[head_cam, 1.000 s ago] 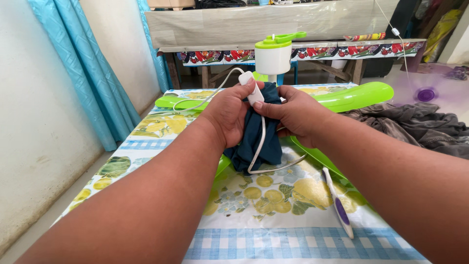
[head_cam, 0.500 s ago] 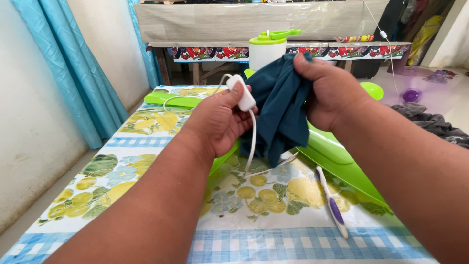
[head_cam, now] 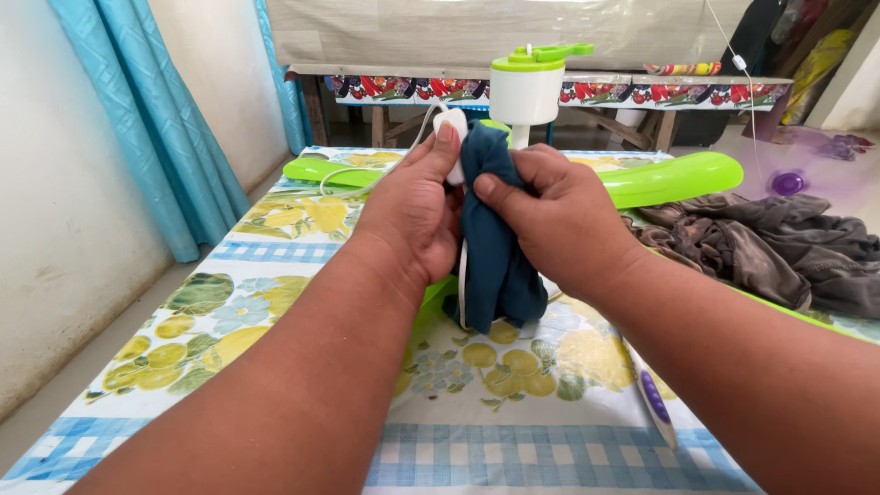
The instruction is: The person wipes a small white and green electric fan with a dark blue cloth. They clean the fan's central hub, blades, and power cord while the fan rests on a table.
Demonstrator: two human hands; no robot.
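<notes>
Above the middle of the table (head_cam: 275,266), seen from the head camera, a dark teal cloth (head_cam: 495,247) hangs bunched with its long axis upright, top end pinched between the hands and bottom end reaching down to the tablecloth. It looks soft and creased. The left hand (head_cam: 412,215) is clenched around the cloth's left side and also grips a smooth white plug (head_cam: 453,137), whose thin white cord (head_cam: 367,183) loops away over the table. The right hand (head_cam: 559,220) is closed on the cloth's upper right, thumb pressed into the fabric. Behind the hands stands a white and lime-green plastic device (head_cam: 527,87) with long, glossy green arms (head_cam: 678,179). A crumpled grey-brown garment (head_cam: 779,247) lies to the right, well apart. A white and purple pen-like tool (head_cam: 653,403) lies near the right forearm. Blue curtains (head_cam: 147,119) hang at the left.
</notes>
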